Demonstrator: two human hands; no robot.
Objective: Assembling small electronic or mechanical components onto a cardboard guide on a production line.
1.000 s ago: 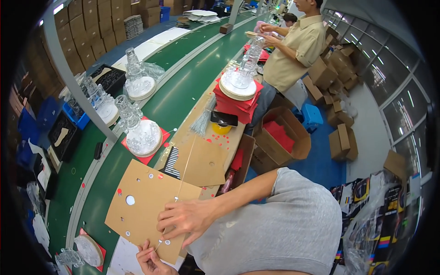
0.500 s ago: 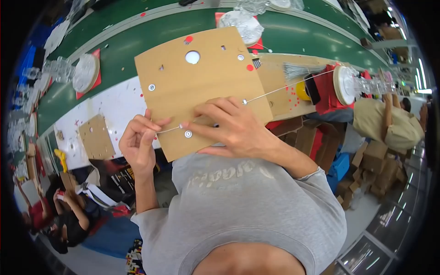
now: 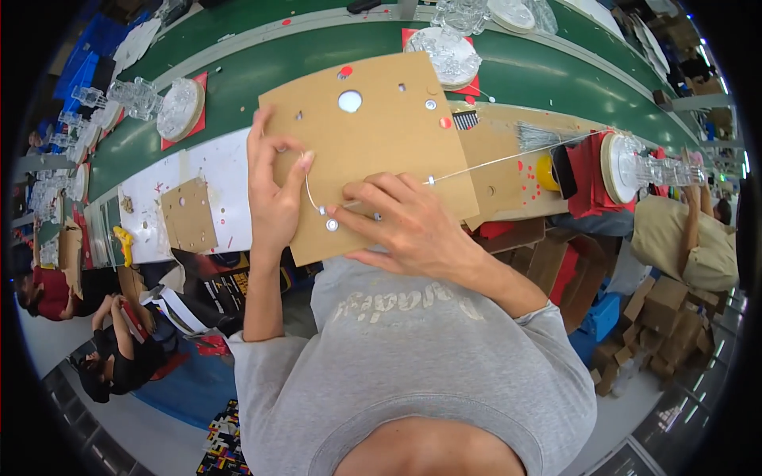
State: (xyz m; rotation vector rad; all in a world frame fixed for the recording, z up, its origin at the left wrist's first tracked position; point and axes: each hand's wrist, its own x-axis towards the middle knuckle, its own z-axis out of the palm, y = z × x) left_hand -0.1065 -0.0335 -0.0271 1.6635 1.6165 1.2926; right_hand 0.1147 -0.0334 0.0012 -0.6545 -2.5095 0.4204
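Note:
A brown cardboard panel (image 3: 381, 119) with a large round hole, red dots and metal eyelets tilts in front of my chest. My left hand (image 3: 274, 190) is at its left edge, thumb and finger pinched on the end of a thin white cord (image 3: 309, 190). That cord bows down to a small fitting by the lower left eyelet. My right hand (image 3: 413, 226) grips the panel's lower part, fingers bent over its face, index fingertip beside the fitting. The cord also stretches from the panel's right side to a round-based clear glass piece (image 3: 623, 166). My right fingers hide part of the panel.
A green conveyor (image 3: 373, 40) carries clear glass pieces on round bases over red sheets. Another cardboard panel (image 3: 189, 214) lies on the white surface at left. Thin wires (image 3: 544, 136) and a yellow roll (image 3: 545, 173) lie at right. Other people sit on both sides.
My left hand has moved up and away along the panel's left edge, drawing the cord end upward into a curve. My right hand stays on the panel; the whole view has shifted slightly.

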